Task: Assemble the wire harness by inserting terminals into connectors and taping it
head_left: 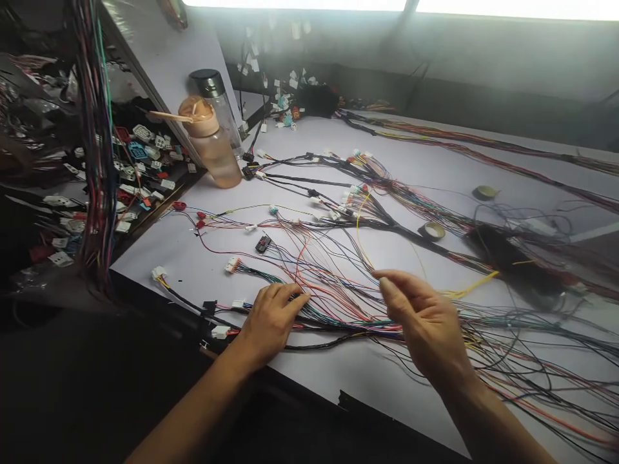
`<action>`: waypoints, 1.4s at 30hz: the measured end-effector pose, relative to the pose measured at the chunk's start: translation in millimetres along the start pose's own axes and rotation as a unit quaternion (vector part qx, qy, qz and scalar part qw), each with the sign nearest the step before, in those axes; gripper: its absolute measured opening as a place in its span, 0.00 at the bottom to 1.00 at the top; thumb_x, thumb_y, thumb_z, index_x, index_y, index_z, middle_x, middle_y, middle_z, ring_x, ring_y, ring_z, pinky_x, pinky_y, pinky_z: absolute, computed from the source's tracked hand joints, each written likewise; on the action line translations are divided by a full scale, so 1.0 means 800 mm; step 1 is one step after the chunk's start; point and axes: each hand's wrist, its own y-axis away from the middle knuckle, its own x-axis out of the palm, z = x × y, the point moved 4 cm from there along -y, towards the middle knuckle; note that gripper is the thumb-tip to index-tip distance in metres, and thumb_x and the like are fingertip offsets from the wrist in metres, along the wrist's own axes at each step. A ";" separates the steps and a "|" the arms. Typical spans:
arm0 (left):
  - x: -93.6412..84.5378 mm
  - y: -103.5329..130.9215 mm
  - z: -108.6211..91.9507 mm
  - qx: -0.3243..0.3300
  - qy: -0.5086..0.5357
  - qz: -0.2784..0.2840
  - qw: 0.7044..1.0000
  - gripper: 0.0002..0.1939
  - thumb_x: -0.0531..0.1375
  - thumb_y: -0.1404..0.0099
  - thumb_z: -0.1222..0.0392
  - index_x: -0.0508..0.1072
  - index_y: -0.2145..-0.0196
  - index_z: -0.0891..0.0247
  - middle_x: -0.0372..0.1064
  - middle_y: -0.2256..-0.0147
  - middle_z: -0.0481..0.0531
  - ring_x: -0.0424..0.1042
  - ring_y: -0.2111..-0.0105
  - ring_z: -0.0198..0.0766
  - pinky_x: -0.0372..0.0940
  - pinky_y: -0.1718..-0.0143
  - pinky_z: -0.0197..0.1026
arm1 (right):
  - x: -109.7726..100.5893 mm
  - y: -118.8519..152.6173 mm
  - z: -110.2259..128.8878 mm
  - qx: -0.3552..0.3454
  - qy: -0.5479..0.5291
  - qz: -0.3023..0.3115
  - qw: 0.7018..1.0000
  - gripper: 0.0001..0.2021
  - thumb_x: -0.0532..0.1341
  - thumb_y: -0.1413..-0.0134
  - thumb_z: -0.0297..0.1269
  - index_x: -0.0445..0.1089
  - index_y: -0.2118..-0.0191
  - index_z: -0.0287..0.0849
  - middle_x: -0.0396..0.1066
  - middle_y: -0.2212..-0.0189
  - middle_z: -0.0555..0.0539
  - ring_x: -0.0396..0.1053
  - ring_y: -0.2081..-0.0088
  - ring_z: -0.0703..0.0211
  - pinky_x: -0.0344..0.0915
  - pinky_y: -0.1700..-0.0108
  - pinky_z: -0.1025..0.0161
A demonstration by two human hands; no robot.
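Note:
My right hand (425, 316) is raised over the wires, thumb and forefinger pinched on a thin yellow wire (358, 233). From the fingertips that wire curves up toward a group of small connectors (355, 201). My left hand (275, 316) lies lower on the table, its fingers curled over a bundle of thin wires (314, 316), partly hiding it. Left of that hand are a white-and-orange connector (233, 265) and a black connector (263, 243), both with wires running right. Small white connectors (220, 332) lie beside my left wrist.
A peach-lidded bottle (215, 151) and a dark-lidded bottle (225, 106) stand at the back left. Tape rolls (432, 231) lie among taped harness branches (411, 235). A hanging wire bundle (97, 142) and piled connectors (145, 154) are on the left. The table's front edge (309, 386) runs below my hands.

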 end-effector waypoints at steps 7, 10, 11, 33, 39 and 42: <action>0.003 0.003 0.001 -0.018 -0.010 0.011 1.000 0.22 0.52 0.35 0.73 0.69 0.46 0.59 0.68 0.51 0.57 0.65 0.54 0.43 0.61 0.54 0.47 | -0.008 -0.006 -0.027 -0.036 0.173 0.025 0.984 0.16 0.58 0.42 0.49 0.77 0.67 0.43 0.71 0.77 0.49 0.67 0.75 0.61 0.63 0.72 0.65; 0.002 0.003 0.001 -0.011 -0.006 0.005 1.000 0.21 0.52 0.35 0.73 0.69 0.47 0.60 0.69 0.52 0.56 0.64 0.54 0.43 0.61 0.54 0.47 | -0.032 -0.006 -0.042 -0.005 0.135 -0.142 0.981 0.17 0.60 0.44 0.51 0.76 0.64 0.41 0.62 0.83 0.53 0.58 0.80 0.65 0.57 0.77 0.66; 0.002 0.003 0.001 -0.007 -0.006 0.003 1.000 0.21 0.52 0.35 0.73 0.69 0.47 0.60 0.69 0.52 0.57 0.64 0.54 0.43 0.60 0.54 0.47 | -0.036 -0.006 -0.047 0.003 0.111 -0.181 0.977 0.18 0.61 0.44 0.52 0.75 0.64 0.40 0.60 0.83 0.54 0.56 0.80 0.66 0.55 0.77 0.66; -0.022 0.015 -0.050 -0.399 0.610 -0.057 0.682 0.17 0.59 0.38 0.45 0.77 0.62 0.60 0.73 0.63 0.57 0.72 0.57 0.49 0.69 0.56 0.47 | 0.066 0.067 -0.005 -0.332 0.129 0.123 0.926 0.07 0.55 0.35 0.36 0.69 0.63 0.44 0.76 0.72 0.53 0.72 0.73 0.67 0.64 0.69 0.68; -0.052 -0.008 -0.027 -0.400 0.708 -0.254 0.523 0.12 0.65 0.41 0.59 0.64 0.74 0.64 0.51 0.79 0.43 0.58 0.79 0.28 0.66 0.78 0.30 | 0.065 0.059 -0.023 -0.352 0.187 0.114 0.910 0.08 0.57 0.36 0.35 0.70 0.67 0.42 0.75 0.74 0.53 0.69 0.72 0.66 0.63 0.63 0.63; -0.063 -0.014 -0.019 -0.419 0.730 -0.280 0.461 0.09 0.57 0.35 0.65 0.61 0.73 0.63 0.45 0.79 0.42 0.48 0.83 0.26 0.56 0.85 0.27 | 0.056 0.055 -0.026 -0.345 0.196 0.099 0.913 0.05 0.58 0.38 0.36 0.70 0.60 0.43 0.77 0.66 0.49 0.71 0.63 0.63 0.64 0.56 0.61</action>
